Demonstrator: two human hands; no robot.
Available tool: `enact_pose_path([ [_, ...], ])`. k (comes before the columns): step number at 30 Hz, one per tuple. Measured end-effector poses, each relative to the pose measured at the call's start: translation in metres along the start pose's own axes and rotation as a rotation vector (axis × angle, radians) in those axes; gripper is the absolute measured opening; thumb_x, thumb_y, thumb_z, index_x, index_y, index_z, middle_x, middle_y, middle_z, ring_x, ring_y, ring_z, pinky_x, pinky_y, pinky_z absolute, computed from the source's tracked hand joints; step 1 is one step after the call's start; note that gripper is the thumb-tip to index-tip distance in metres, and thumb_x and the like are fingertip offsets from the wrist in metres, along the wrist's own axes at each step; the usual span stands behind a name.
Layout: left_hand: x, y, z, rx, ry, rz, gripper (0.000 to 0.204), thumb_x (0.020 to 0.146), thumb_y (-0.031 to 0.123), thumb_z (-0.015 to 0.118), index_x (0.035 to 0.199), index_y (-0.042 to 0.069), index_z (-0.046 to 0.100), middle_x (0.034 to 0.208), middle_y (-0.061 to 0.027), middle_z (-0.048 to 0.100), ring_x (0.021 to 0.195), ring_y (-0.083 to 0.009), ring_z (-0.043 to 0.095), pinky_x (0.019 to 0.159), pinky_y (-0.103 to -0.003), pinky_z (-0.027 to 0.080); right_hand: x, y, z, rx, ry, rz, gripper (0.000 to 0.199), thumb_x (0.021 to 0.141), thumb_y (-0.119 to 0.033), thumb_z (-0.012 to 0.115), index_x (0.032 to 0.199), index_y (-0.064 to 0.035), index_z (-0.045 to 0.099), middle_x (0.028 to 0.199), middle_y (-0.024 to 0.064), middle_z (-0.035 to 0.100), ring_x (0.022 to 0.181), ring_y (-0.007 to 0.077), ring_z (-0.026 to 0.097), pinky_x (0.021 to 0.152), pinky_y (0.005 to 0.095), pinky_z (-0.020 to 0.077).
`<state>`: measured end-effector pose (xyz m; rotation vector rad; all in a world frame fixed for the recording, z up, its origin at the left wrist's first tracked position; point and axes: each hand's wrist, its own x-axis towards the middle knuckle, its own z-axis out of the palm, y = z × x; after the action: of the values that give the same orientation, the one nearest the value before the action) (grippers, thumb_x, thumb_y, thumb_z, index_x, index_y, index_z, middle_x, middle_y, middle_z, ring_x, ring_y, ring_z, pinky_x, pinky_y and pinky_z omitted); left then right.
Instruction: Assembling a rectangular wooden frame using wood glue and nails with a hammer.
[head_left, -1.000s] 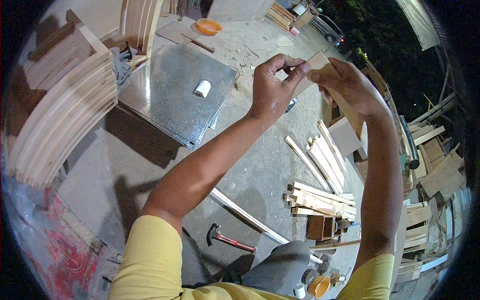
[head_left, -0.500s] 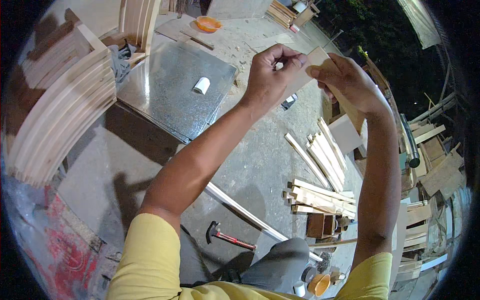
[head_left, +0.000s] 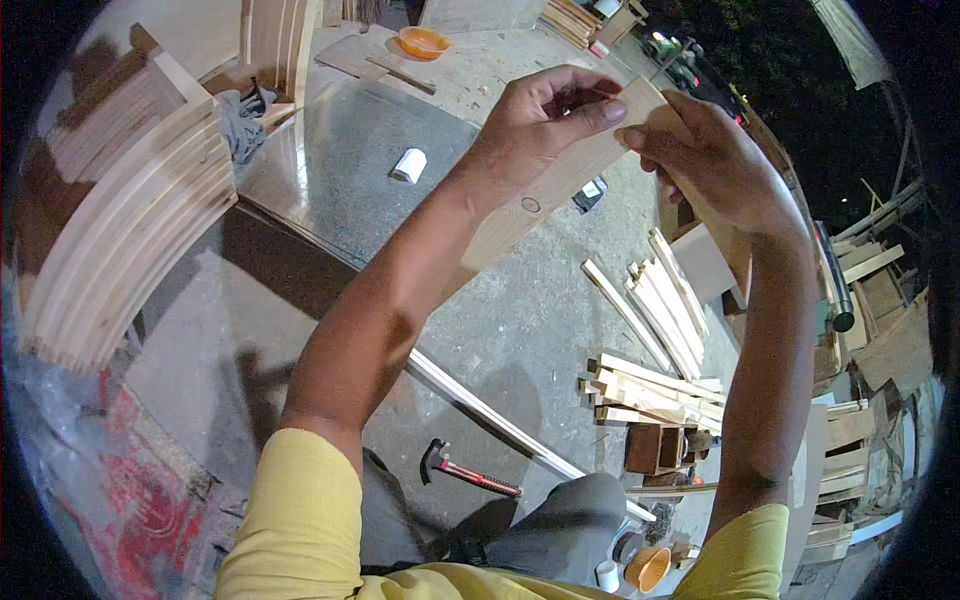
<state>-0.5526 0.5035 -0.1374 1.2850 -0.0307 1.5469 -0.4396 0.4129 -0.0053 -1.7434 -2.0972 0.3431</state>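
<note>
Two pale wooden boards meet at a corner held up in front of me. The left board (head_left: 535, 205) runs down behind my left forearm and has a round knot in its face. The right board (head_left: 725, 245) slopes down behind my right wrist, largely hidden. My left hand (head_left: 550, 125) is closed near the corner, its thumb along the left board; its other fingertips are partly hidden. At the corner, my right hand (head_left: 715, 160) grips the wood between thumb and curled fingers. On the floor below lies a claw hammer (head_left: 470, 475) with a red and black handle.
Curved wooden frames (head_left: 130, 230) stand at left beside a shiny metal sheet (head_left: 340, 150) bearing a small white piece (head_left: 408, 165). Wooden strips (head_left: 665, 305) lie in piles at right, near a small brown box (head_left: 655, 448). A long pale strip (head_left: 490, 420) crosses the floor. An orange bowl (head_left: 648, 568) sits near my knee.
The left board has swung so that more of its face shows beneath my left forearm. My left hand has shifted slightly up and left; my right hand keeps its grip.
</note>
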Motion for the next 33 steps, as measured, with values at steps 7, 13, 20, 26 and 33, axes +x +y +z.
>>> enact_pose_path([
  [7, -0.001, 0.014, -0.008, 0.079, -0.149, -0.223, 0.034, 0.086, 0.027, 0.064, 0.109, 0.002, 0.061, 0.094, -0.0046, 0.063, 0.081, -0.0082, 0.058, 0.073, -0.022, 0.047, -0.006, -0.002, -0.003, 0.083, 0.024, 0.069, 0.027, 0.082, -0.026, 0.067, 0.086, -0.001, 0.058, 0.067, 0.004, 0.056, 0.06, 0.0106, 0.051, 0.051, 0.0264, 0.0402],
  [13, -0.006, 0.046, 0.004, 0.039, -0.07, -0.385, 0.033, 0.088, 0.023, 0.063, 0.109, -0.002, 0.058, 0.092, -0.0035, 0.062, 0.084, -0.0073, 0.056, 0.075, -0.023, 0.046, -0.008, -0.012, -0.009, -0.056, 0.014, -0.049, 0.025, 0.08, -0.02, 0.065, 0.083, 0.0008, 0.051, 0.071, 0.0231, 0.058, 0.073, 0.0427, 0.057, 0.062, 0.0452, 0.0438],
  [20, -0.024, 0.049, 0.005, -0.058, -0.031, -0.323, 0.031, 0.089, 0.017, 0.06, 0.113, -0.002, 0.055, 0.098, -0.004, 0.061, 0.089, -0.0078, 0.055, 0.082, -0.023, 0.043, -0.023, -0.032, -0.009, -0.171, 0.047, 0.002, 0.021, 0.079, -0.018, 0.062, 0.086, -0.0009, 0.053, 0.074, 0.0214, 0.061, 0.076, 0.0412, 0.059, 0.066, 0.0487, 0.045],
  [26, -0.036, 0.061, -0.002, -0.087, -0.033, -0.393, 0.038, 0.086, 0.021, 0.063, 0.116, -0.001, 0.053, 0.102, -0.0053, 0.059, 0.094, -0.0093, 0.054, 0.085, -0.025, 0.042, -0.034, -0.048, -0.005, -0.186, 0.066, -0.017, 0.027, 0.081, -0.022, 0.064, 0.084, -0.0026, 0.045, 0.07, 0.0194, 0.056, 0.073, 0.0405, 0.056, 0.06, 0.0468, 0.0398],
  [33, -0.071, 0.063, 0.016, 0.102, 0.172, -0.169, 0.052, 0.075, 0.005, 0.072, 0.121, -0.002, 0.048, 0.118, -0.0111, 0.053, 0.105, -0.0209, 0.051, 0.091, -0.034, 0.042, -0.043, -0.067, -0.002, -0.202, 0.013, 0.044, 0.025, 0.08, -0.021, 0.063, 0.088, -0.0033, 0.048, 0.07, 0.0202, 0.059, 0.073, 0.0411, 0.057, 0.061, 0.0484, 0.0431],
])
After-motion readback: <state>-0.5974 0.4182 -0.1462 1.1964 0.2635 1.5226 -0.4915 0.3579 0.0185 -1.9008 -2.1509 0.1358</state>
